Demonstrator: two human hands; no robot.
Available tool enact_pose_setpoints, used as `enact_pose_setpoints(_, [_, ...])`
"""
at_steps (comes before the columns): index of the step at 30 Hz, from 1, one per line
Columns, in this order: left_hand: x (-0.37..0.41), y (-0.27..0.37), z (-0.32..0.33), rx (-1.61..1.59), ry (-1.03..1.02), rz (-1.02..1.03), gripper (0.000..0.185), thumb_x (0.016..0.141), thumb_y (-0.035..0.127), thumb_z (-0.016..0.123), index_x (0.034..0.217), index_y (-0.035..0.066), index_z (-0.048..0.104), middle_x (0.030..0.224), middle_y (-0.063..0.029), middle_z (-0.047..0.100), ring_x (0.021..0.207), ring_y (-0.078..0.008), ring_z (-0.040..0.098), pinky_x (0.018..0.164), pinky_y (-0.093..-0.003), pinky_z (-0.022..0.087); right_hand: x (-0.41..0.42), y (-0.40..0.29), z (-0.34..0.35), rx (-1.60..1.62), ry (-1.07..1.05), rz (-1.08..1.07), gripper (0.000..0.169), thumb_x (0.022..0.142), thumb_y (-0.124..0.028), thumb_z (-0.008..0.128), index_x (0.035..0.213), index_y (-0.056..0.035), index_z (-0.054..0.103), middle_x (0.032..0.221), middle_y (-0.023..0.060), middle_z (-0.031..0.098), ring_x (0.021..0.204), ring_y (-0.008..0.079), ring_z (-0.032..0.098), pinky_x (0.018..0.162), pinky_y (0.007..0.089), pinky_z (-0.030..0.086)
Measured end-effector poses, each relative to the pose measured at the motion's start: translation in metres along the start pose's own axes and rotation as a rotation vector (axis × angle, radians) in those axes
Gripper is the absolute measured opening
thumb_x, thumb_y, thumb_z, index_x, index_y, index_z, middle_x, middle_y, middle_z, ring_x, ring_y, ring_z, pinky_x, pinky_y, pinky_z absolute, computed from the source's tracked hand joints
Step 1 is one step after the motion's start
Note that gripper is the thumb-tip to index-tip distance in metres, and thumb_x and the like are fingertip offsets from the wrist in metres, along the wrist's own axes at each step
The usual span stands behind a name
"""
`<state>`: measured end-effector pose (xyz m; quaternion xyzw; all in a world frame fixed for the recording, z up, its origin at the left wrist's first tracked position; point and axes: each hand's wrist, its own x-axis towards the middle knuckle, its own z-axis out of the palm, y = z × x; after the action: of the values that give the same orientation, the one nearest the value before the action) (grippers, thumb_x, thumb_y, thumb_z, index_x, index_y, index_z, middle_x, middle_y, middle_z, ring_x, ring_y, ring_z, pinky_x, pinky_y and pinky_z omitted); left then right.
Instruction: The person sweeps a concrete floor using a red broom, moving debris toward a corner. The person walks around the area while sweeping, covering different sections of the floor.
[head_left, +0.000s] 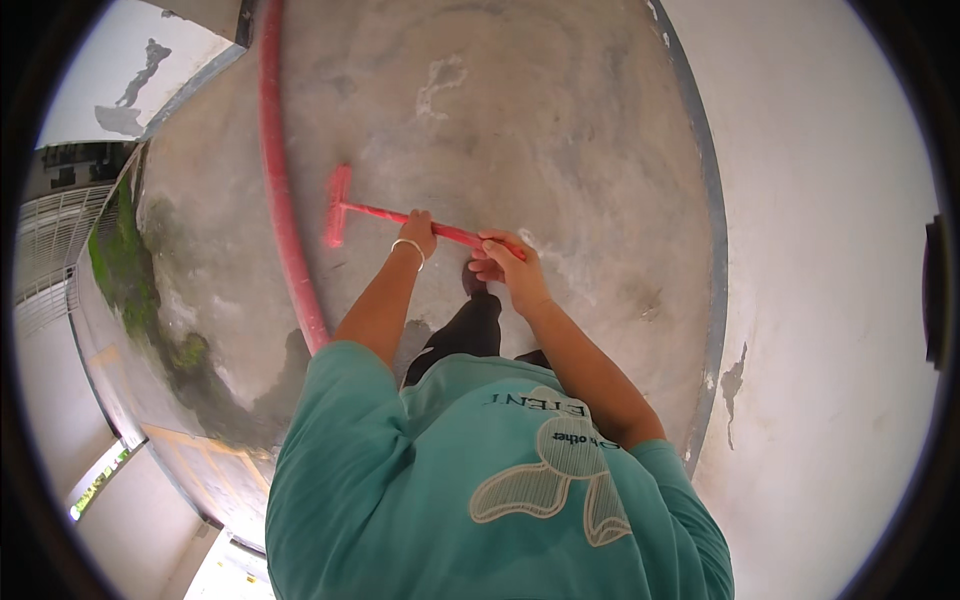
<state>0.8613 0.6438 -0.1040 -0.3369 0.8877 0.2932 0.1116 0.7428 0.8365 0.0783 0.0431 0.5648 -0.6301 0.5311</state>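
Note:
A red long-handled floor brush (339, 206) extends ahead of me and to the left, its wide head over the concrete floor (570, 150). The head and bristles are slightly blurred, so contact with the floor is unclear. Partway along the red handle (457, 234), my left hand (420, 231) is wrapped around it, a pale bracelet at the wrist. Nearer the handle's end, my right hand (517, 266) holds it with the thumb on top and some fingers loosely spread below.
A thick red hose (281, 187) runs along the floor to my left. Green moss (127, 262) and a dark damp stain (217, 405) border the left side. A white wall (810, 225) with a grey base rises on the right. A dark shoe (472, 279) shows below my hands.

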Motion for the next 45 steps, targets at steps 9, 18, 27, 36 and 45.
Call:
enact_pose_setpoints(9, [0.057,0.25,0.008,-0.347,-0.125,0.441,0.015,0.073,0.011,0.059,0.083,0.002,0.054,0.09,-0.0181,0.056,0.091,-0.0346,0.054,0.077,-0.0417,0.046,-0.094,-0.165,-0.029,-0.426,0.582,-0.287,0.027,0.083,-0.015,0.054,0.103,0.0016,0.061,0.075,0.0104,0.065,0.06,0.0165,0.063,0.053,0.0248,0.05])
enact_pose_setpoints(18, [0.067,0.301,-0.096,-0.321,-0.037,0.554,0.023,0.074,0.023,0.064,0.09,0.01,0.055,0.093,-0.0112,0.056,0.078,-0.0295,0.061,0.068,-0.0393,0.05,-0.104,-0.229,-0.02,-0.642,0.564,-0.575,0.023,0.086,-0.015,0.048,0.096,0.0004,0.062,0.069,0.0108,0.062,0.051,0.014,0.06,0.048,0.0225,0.047])
enact_pose_setpoints(27, [0.158,0.14,-0.112,-0.015,-0.069,0.042,0.018,0.075,0.026,0.062,0.084,0.01,0.059,0.093,-0.0138,0.056,0.082,-0.0315,0.06,0.07,-0.0417,0.049,0.077,-0.212,-0.005,-0.246,0.118,-0.094,0.023,0.086,-0.015,0.056,0.104,-0.0003,0.061,0.082,0.012,0.065,0.062,0.0165,0.063,0.056,0.0248,0.051])
enact_pose_setpoints(36, [0.241,0.28,-0.103,-0.33,-0.116,0.324,0.02,0.08,0.029,0.059,0.081,0.009,0.059,0.092,-0.0161,0.054,0.082,-0.0337,0.058,0.073,-0.0417,0.047,0.062,-0.348,-0.014,-0.636,0.364,-0.188,0.02,0.084,-0.011,0.054,0.099,-0.0018,0.063,0.076,0.0083,0.063,0.058,0.0133,0.062,0.051,0.0205,0.046])
enact_pose_setpoints(45, [0.302,0.339,-0.179,-0.366,-0.007,0.484,0.016,0.079,0.025,0.058,0.081,0.009,0.056,0.09,-0.0083,0.056,0.08,-0.0302,0.06,0.07,-0.0409,0.048,0.071,-0.404,-0.008,-0.642,0.387,-0.465,0.02,0.083,-0.01,0.058,0.099,0.0003,0.062,0.077,0.009,0.063,0.059,0.0141,0.062,0.055,0.0225,0.049])
